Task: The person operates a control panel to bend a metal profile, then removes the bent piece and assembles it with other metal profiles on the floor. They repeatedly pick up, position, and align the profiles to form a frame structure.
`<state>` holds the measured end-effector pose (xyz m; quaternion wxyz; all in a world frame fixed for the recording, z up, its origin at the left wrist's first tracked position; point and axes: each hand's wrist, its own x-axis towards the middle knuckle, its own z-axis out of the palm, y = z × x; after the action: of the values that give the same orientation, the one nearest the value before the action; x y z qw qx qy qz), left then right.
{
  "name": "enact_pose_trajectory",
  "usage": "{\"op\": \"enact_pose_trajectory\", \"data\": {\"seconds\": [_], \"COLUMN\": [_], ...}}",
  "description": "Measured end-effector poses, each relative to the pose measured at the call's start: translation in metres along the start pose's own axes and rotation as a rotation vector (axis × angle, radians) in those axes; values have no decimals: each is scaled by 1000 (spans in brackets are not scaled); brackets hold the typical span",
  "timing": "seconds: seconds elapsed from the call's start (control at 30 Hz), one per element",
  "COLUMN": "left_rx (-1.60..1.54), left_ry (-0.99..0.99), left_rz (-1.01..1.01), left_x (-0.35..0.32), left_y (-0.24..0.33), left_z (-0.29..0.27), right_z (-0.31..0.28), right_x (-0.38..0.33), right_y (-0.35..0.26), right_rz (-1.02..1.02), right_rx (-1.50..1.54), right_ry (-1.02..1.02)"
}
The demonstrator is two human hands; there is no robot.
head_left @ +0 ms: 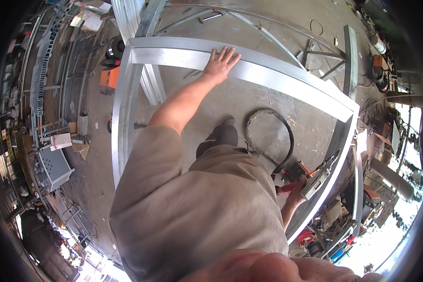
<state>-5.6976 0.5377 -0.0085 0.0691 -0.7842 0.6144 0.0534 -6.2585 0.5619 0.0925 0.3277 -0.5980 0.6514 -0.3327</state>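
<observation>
A large rectangular frame of silver metal profiles [279, 80] surrounds me at about waist height. My left hand [219, 65] lies flat on its far beam, fingers spread and holding nothing. On the right, inside the frame's right-hand beam, my right hand [294, 191] is closed around a grey hand-held power tool [317, 181] with a dark, narrow, drill-like tip pointing up and away. Its grip is partly hidden by my hand, so its exact kind is unclear. Red and black parts show beside that hand.
A thick black hose or cable [290, 136] loops across the concrete floor by my foot [228, 121]. An orange machine [109, 81] stands left of the frame. Long metal stock [42, 75] lies farther left, near a grey box [54, 165]. More steel framing [268, 40] stands beyond.
</observation>
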Motion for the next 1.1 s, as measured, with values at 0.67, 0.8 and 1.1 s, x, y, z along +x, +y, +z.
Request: {"op": "enact_pose_trajectory", "data": {"seconds": [0.67, 0.8, 1.1], "left_rx": [33, -46, -539], "left_ry": [122, -98, -771], "left_rz": [-214, -273, -167], "left_x": [-76, -131, -203], "left_y": [116, 193, 291], "left_z": [-6, 29, 108], "right_z": [-233, -323, -505], "right_x": [-14, 0, 33], "right_y": [132, 182, 426], "right_rz": [254, 314, 885], "right_rx": [198, 461, 1147], "right_ry": [638, 731, 1055]}}
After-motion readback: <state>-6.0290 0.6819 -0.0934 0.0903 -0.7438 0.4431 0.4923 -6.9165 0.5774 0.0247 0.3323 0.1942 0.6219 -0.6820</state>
